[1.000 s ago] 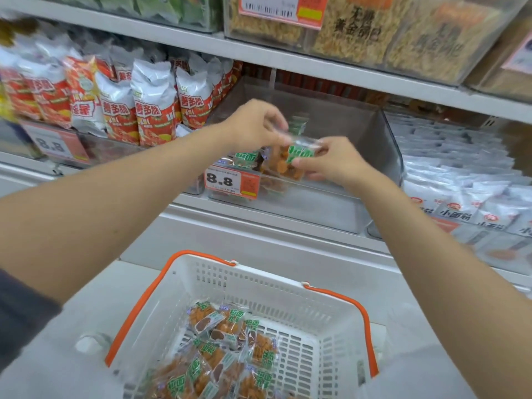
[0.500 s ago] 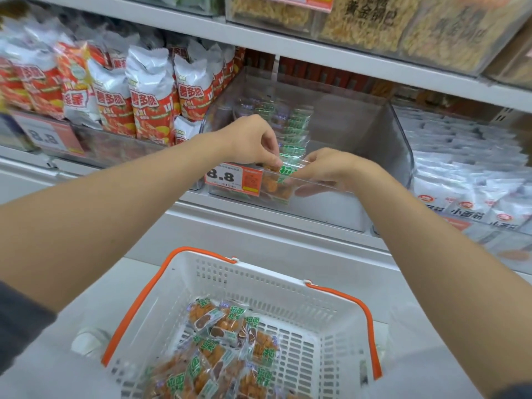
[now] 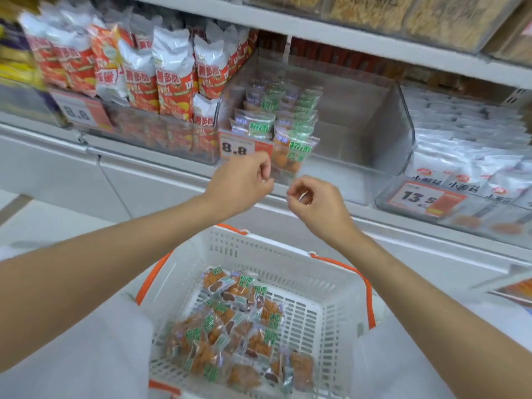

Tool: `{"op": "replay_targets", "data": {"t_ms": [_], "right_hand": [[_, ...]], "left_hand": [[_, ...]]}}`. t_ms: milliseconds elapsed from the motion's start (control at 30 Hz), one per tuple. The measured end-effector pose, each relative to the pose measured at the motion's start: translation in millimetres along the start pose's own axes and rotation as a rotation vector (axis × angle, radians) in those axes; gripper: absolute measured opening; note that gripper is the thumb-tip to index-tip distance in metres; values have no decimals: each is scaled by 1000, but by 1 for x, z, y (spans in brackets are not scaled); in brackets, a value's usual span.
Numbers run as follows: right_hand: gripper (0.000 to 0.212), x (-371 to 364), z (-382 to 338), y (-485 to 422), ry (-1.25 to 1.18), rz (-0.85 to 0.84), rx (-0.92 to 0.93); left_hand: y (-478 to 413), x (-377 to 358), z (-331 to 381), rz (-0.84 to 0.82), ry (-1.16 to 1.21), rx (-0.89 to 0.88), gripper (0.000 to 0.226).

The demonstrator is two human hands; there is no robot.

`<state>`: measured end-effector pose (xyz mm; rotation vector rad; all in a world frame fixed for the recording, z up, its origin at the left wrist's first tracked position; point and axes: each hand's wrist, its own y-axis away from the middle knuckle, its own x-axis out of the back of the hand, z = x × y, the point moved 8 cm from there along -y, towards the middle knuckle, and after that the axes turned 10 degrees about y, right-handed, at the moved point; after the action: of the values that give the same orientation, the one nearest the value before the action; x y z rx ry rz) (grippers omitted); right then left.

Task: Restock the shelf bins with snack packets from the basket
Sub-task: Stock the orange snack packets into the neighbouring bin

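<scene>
Two bare hands hang side by side in front of the shelf, above the white basket (image 3: 259, 243). At far left, orange-and-white bags (image 3: 169, 79) stand in a row, and the clear bin (image 3: 400, 131) sits next to them with an 8.8 price tag (image 3: 241, 146) on its front. The left hand (image 3: 243, 184) is just below that tag, its fingers (image 3: 263, 171) curled into a loose fist with nothing in them. Snack packets stand in rows in the left part of the bin. The front packet (image 3: 293, 155), upright behind the bin's front wall, lies just above and between the two hands, apart from both sets of fingers. The right hand (image 3: 319, 205) is just beside the left and a little lower, thumb and fingertips (image 3: 293, 191) bent toward each other, and no packet shows between them. Further right, white packets (image 3: 466, 151) fill the neighbouring bin behind a 13.5 tag (image 3: 423, 197). More snack packets (image 3: 230, 326) lie loose in the basket bottom.
</scene>
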<state>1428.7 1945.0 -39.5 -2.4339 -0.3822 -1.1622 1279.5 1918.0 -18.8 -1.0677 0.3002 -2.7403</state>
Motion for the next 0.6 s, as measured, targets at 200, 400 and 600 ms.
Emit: {"op": "replay_targets", "data": {"t_ms": [200, 400, 600], "right_hand": [[13, -109, 52, 48, 180, -514, -35], [15, -190, 135, 96, 343, -859, -230], [49, -264, 203, 153, 347, -986, -420]], "left_hand": [[58, -66, -85, -399, -157, 204, 7], [103, -125, -134, -855, -393, 275, 9], [132, -158, -145, -1036, -486, 239, 9]]}}
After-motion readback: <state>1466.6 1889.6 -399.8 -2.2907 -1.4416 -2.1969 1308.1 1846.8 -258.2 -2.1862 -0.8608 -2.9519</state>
